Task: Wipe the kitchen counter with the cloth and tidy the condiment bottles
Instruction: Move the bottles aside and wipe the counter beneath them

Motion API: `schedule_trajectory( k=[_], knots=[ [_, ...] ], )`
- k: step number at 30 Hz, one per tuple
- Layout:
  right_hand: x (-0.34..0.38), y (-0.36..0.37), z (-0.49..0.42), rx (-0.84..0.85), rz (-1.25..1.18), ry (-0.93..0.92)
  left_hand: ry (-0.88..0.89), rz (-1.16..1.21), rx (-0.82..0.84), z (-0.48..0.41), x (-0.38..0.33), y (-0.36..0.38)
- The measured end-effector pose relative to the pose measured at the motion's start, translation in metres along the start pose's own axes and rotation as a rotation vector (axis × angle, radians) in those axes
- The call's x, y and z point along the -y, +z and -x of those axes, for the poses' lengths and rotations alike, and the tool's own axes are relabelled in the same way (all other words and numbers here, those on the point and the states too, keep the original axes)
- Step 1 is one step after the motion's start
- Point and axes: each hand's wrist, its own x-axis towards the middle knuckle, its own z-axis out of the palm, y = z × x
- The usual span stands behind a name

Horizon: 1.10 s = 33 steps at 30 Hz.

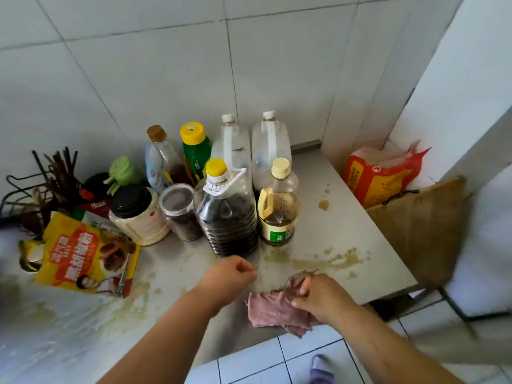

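Observation:
My right hand (321,296) grips a frayed pink cloth (270,309) at the counter's front edge. My left hand (231,275) hovers loosely curled, holding nothing, just in front of a big jug of dark liquid with a yellow cap (228,214). To that jug's right stands a smaller oil bottle with a cream cap (278,206). Behind them are two clear empty jugs (270,151), a green bottle (196,151) and a brown-capped bottle (162,162). Yellowish spills (327,263) stain the steel counter (368,239).
A black-lidded jar (138,214) and a small clear jar (180,212) stand left of the jugs. A yellow seasoning bag (88,256) lies at the left, before a rack of chopsticks (55,173). A red-orange sack (379,178) and a brown chair (424,228) sit beyond the counter's right end.

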Motion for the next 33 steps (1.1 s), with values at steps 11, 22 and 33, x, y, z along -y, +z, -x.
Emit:
schedule_trajectory(
  k=[11, 22, 33],
  knots=[
    [-0.005, 0.008, 0.0, -0.034, -0.018, 0.05, 0.051, -0.508, 0.167, -0.017, 0.013, 0.03],
    [0.001, -0.005, 0.002, 0.045, -0.181, 0.024, 0.143, -0.656, 0.252, -0.023, 0.014, 0.031],
    [0.01, -0.017, 0.01, -0.133, -0.458, -0.026, 0.212, -0.559, 0.226, -0.016, 0.013, 0.032]
  ],
)
